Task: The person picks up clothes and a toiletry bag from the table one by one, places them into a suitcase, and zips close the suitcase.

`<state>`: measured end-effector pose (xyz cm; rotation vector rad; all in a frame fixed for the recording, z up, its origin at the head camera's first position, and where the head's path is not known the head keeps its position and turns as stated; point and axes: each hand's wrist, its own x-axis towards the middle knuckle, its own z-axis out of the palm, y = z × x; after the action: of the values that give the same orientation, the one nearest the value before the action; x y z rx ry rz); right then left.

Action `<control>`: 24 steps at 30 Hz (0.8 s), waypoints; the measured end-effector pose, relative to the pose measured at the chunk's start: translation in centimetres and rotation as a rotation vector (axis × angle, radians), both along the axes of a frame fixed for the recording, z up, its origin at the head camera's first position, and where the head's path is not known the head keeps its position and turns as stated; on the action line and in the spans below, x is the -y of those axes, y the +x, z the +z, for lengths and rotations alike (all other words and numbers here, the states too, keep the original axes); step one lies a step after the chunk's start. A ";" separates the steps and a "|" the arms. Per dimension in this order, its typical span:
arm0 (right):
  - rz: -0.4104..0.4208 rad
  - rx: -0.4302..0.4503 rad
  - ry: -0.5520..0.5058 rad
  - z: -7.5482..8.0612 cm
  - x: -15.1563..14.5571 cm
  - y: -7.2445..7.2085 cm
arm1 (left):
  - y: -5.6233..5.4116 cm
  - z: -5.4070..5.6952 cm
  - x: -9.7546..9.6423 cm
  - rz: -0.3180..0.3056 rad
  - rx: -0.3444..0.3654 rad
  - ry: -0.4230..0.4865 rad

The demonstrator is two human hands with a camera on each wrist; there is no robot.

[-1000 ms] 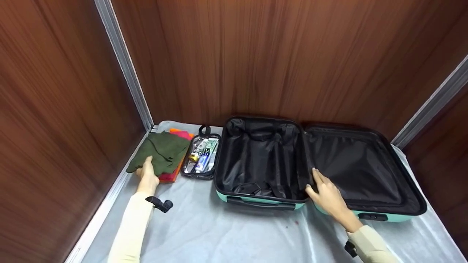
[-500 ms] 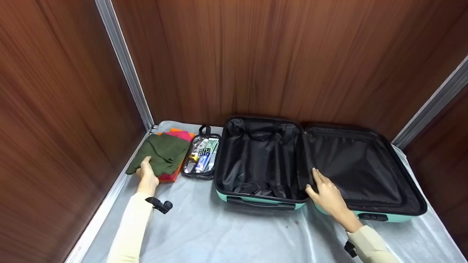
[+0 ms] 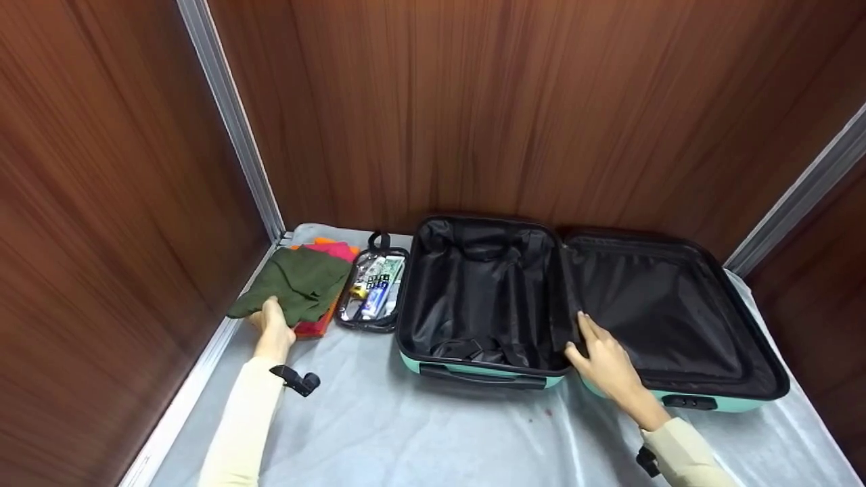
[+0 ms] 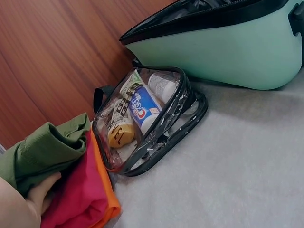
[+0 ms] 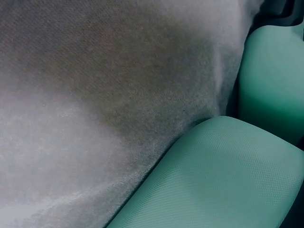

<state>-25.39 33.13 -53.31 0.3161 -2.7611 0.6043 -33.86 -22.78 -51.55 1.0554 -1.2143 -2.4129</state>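
My left hand [image 3: 274,329] grips the near edge of a dark green folded garment [image 3: 301,281] at the left. In the left wrist view the green garment [image 4: 45,147] lifts in a fold, with fingers [image 4: 43,190] tucked under it, over a pink folded garment [image 4: 80,197] and an orange one [image 4: 110,206]. My right hand [image 3: 607,362] rests, fingers extended, on the middle edge where the two halves of the open mint-green suitcase [image 3: 484,368] meet. Only the suitcase's green shell [image 5: 223,175] and the cloth show in the right wrist view.
A clear toiletry bag [image 3: 344,314] with black trim stands between the clothes and the suitcase. Inside it are a toothpaste tube [image 4: 145,109] and other bottles. Wood-grain panels [image 3: 473,101] rise behind and at both sides. Pale grey cloth [image 3: 419,439] covers the surface.
The near left corner of the green garment has shifted slightly to the left, and my left thumb has dipped lower beside it. My right hand and the suitcase stay put.
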 end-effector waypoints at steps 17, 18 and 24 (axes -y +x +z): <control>0.000 0.000 -0.001 0.1 -0.1 -0.2 | -0.8 1.2 -0.5 0.084 -0.103 -0.043; 0.000 -0.002 -0.001 0.1 -0.1 -0.2 | -0.8 1.3 -0.6 0.088 -0.105 -0.052; -0.003 -0.007 0.002 0.0 -0.1 -0.2 | -0.9 2.2 -0.8 0.092 -0.141 -0.062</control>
<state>-25.59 33.18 -53.29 0.3134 -2.7555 0.5987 -34.72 -21.98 -49.35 0.8865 -1.1595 -2.3218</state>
